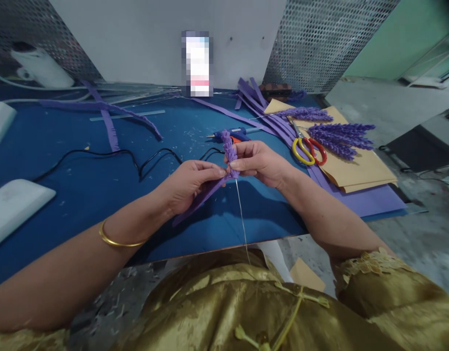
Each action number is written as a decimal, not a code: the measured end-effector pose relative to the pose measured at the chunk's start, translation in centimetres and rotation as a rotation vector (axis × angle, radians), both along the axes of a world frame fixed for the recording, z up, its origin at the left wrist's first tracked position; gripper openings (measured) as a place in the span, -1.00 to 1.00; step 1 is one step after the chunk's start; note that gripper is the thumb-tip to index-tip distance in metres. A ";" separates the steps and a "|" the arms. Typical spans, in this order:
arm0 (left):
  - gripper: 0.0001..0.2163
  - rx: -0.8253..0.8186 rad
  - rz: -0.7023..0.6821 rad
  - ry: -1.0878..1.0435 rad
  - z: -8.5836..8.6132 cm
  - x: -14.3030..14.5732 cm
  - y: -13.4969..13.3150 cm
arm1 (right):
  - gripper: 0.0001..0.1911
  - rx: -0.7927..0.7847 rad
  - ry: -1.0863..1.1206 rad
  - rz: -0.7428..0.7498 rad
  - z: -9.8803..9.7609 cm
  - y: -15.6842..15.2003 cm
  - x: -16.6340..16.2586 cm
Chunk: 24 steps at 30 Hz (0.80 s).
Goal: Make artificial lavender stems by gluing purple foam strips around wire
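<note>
My right hand pinches a purple lavender flower spike wound around a thin wire stem that hangs down past the table edge. Between the thumb and fingers of my left hand is a purple strip, which runs from the base of the spike down to the left. Both hands meet where strip and spike join. Just behind the spike lies a blue glue gun, partly hidden by my right hand.
Scissors with yellow and red handles lie right, near finished lavender stems on brown paper. Purple strips are piled behind. A black cord crosses the blue table. A blurred phone stands at the back.
</note>
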<state>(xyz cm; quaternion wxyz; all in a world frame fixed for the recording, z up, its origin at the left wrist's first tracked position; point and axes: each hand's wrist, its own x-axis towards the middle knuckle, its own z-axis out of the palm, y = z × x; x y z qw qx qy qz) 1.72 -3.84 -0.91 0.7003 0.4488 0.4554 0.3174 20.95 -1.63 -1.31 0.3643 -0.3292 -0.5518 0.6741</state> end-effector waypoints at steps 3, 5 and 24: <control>-0.83 0.019 0.035 0.006 -0.1 0.0 0.0 | -0.69 0.058 -0.007 -0.056 0.0 -0.1 -0.2; -0.82 0.032 0.048 0.016 -0.3 0.0 0.0 | -0.68 0.092 -0.003 -0.089 -0.1 -0.2 -0.5; -0.82 0.125 0.205 0.058 -0.2 0.7 -1.0 | -0.67 0.125 -0.006 -0.272 -1.0 -0.8 -2.3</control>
